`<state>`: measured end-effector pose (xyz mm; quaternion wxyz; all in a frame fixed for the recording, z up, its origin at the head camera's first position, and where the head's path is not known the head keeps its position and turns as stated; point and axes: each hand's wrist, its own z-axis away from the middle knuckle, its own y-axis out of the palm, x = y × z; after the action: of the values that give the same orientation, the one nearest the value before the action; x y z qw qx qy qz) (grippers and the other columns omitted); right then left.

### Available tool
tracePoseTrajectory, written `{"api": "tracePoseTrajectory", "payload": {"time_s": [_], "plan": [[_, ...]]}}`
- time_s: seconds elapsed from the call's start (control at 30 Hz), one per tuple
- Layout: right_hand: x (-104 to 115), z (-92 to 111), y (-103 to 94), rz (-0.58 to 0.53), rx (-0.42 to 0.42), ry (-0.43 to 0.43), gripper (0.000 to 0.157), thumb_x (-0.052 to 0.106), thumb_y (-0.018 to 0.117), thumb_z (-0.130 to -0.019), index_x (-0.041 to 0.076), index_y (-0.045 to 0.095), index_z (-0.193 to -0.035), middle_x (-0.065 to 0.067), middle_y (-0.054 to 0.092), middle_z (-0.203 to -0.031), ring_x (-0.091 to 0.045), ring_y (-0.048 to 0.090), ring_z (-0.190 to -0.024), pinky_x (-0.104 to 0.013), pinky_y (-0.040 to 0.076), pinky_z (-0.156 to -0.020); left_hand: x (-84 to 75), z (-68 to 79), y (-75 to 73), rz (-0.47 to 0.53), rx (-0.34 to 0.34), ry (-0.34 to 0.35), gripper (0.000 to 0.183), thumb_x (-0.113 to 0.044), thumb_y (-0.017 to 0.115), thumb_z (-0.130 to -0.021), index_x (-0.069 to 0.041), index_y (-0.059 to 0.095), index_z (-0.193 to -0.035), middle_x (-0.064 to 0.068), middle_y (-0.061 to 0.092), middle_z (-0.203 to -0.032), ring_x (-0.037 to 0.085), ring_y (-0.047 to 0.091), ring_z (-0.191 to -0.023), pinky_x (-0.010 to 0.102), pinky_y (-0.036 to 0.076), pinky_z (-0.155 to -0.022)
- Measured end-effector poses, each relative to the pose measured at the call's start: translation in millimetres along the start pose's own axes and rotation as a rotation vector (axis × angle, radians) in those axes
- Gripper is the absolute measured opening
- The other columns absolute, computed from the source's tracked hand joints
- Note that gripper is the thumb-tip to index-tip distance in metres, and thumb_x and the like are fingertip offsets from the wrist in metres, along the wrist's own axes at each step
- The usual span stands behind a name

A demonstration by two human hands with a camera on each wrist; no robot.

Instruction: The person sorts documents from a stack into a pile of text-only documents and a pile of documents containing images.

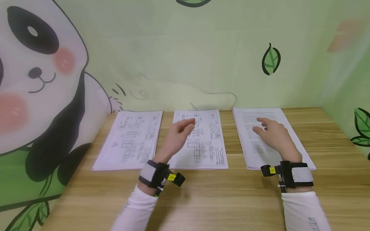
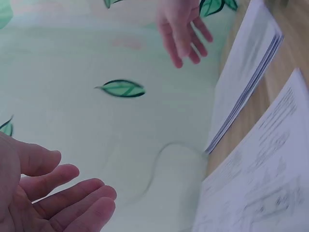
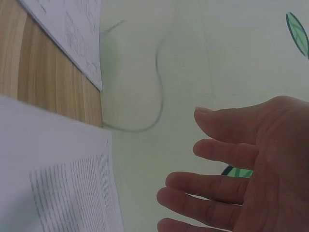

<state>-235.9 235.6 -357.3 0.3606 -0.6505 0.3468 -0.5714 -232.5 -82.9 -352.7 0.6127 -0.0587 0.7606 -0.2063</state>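
Three paper stacks lie side by side on the wooden table. The left stack point(image 1: 115, 154) and the middle stack point(image 1: 215, 150) carry technical drawings on top; the right stack point(image 1: 257, 160) has a page of printed text lines. Above the middle stack hovers my left hand point(image 1: 176, 136), fingers relaxed and slightly bent, with nothing in it. My right hand point(image 1: 274, 134) hangs over the text stack, its thumb and fingers apart in the right wrist view. Both palms face inward, and the left wrist view shows the edge of the text stack as many layered sheets.
The wooden table point(image 1: 219, 199) reaches back to a pale green wall point(image 1: 185, 57). A large panda picture point(image 1: 43, 80) and leaf prints decorate the wall. Each wrist wears a black strap with a small camera.
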Motion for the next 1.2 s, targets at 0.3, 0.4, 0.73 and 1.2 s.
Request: {"api": "tracePoseTrajectory", "payload": {"time_s": [0.3, 0.4, 0.73, 1.2], "plan": [[44.9, -5.0, 22.8, -0.051, -0.003, -0.112, 0.052, 0.026, 0.051, -0.094, 0.002, 0.042, -0.138, -0.031, 0.052, -0.131, -0.046, 0.052, -0.116, -0.058, 0.049, -0.085, 1.8, 21.0, -76.2, -0.165, -0.132, 0.007, 0.044, -0.038, 0.049, -0.094, -0.017, 0.051, -0.133, 0.006, 0.054, -0.137, 0.022, 0.049, -0.126, 0.047, 0.040, -0.106], [55.4, -6.7, 31.5, -0.085, -0.018, -0.148, 0.051, 0.026, 0.052, -0.094, 0.002, 0.042, -0.138, -0.030, 0.054, -0.130, -0.044, 0.053, -0.116, -0.057, 0.050, -0.085, 10.8, 27.5, -99.9, -0.194, -0.171, -0.038, 0.047, -0.041, 0.048, -0.094, -0.018, 0.049, -0.134, 0.005, 0.052, -0.139, 0.023, 0.047, -0.128, 0.049, 0.038, -0.108], [105.7, -10.5, 82.7, -0.328, -0.161, -0.224, 0.040, 0.021, 0.054, -0.093, 0.006, 0.054, -0.130, -0.017, 0.060, -0.127, -0.032, 0.060, -0.109, -0.046, 0.054, -0.085, 61.9, 44.9, -148.3, -0.325, -0.217, -0.231, 0.062, -0.054, 0.039, -0.092, -0.016, 0.040, -0.142, 0.013, 0.040, -0.148, 0.034, 0.037, -0.134, 0.058, 0.032, -0.107], [169.9, -22.3, 157.2, -0.582, -0.084, -0.270, 0.036, 0.012, 0.058, -0.089, 0.008, 0.058, -0.124, -0.013, 0.063, -0.123, -0.024, 0.060, -0.106, -0.037, 0.055, -0.087, 112.5, 59.9, -192.9, -0.216, -0.196, -0.561, 0.079, -0.061, 0.038, -0.089, -0.013, 0.023, -0.149, 0.019, 0.020, -0.155, 0.044, 0.022, -0.138, 0.066, 0.023, -0.107]]}}
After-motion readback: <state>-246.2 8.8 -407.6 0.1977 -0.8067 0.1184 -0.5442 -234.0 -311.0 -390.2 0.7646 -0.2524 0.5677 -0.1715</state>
